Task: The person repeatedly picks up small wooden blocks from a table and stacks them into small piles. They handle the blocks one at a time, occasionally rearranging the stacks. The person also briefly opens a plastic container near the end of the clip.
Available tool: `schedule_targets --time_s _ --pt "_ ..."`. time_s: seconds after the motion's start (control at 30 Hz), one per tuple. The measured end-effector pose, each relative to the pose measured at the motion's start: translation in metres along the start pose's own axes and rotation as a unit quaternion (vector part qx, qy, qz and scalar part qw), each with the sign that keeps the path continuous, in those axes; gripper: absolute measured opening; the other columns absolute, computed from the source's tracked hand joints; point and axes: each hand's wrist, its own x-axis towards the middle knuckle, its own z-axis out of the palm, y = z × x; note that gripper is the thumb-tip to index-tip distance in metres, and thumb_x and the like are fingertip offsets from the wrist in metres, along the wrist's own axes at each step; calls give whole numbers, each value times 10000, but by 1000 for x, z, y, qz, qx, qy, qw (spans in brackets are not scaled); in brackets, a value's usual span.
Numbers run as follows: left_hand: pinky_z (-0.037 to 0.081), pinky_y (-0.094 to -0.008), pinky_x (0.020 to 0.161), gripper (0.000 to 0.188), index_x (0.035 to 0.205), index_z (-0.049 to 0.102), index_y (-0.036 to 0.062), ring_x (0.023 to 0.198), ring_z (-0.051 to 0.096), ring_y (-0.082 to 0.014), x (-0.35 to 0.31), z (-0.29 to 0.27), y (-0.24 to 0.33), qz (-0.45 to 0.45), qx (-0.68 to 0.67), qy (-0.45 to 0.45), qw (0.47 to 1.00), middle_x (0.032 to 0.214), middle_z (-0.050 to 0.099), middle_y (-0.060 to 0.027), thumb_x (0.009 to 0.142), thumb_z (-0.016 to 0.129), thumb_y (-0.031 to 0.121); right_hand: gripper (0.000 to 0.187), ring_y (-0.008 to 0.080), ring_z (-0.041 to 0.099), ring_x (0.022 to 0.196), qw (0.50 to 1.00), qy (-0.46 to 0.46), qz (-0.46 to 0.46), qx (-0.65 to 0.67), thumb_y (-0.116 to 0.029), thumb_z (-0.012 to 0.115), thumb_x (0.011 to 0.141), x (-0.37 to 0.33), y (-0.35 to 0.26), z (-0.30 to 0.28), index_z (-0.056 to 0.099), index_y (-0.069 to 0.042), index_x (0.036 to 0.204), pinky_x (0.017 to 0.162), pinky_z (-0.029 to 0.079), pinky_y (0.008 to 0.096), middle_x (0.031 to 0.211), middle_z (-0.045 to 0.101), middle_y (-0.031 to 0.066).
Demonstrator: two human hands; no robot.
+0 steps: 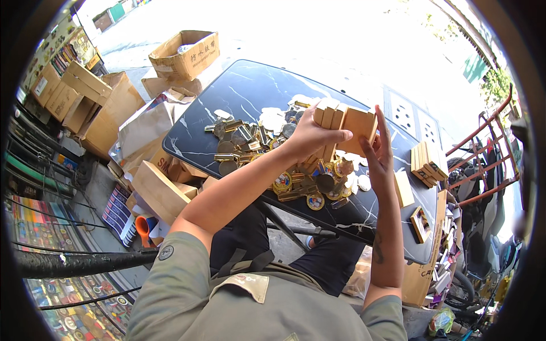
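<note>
Both arms reach over a black marbled table [227, 94]. Between my hands is a row of flat, light wooden blocks [358, 124], standing side by side above the table. My left hand [314, 138] is closed around the left end, its thumb lying across the near side. At the right end my right hand [382, 152] presses against the blocks, fingers pointing up and thumb on the near face. Beneath them lies a heap of gold, black and silver medal-like discs and shiny metal pieces [284, 182], partly hidden by my left forearm.
Stacked wooden blocks [427, 163], a flat wooden piece [404, 188] and a small wooden frame [420, 225] lie at the table's right. Cardboard boxes [186, 57] crowd the left side. A reddish metal cart frame [483, 150] stands beyond the right edge.
</note>
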Motion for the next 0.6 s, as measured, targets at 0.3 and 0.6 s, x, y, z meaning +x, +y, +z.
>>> schedule_targets --time_s 0.3,0.6 --pt "565 -294 777 452 1155 624 -12 887 676 -135 -6 16 -4 13 -23 -39 999 995 682 -71 788 809 174 590 310 404 1400 998 -46 22 -34 -211 536 1033 -3 -16 7 294 -180 1571 1150 331 460 1483 422 182" --pt "583 -322 783 490 1212 587 2 939 682 -159 -9 21 3 -45 -195 -66 978 1066 653 -97 826 801 216 581 176 551 1056 980 -31 53 191 -43 455 951 -5 -25 9 263 -223 1469 915 474 348 1241 508 115"
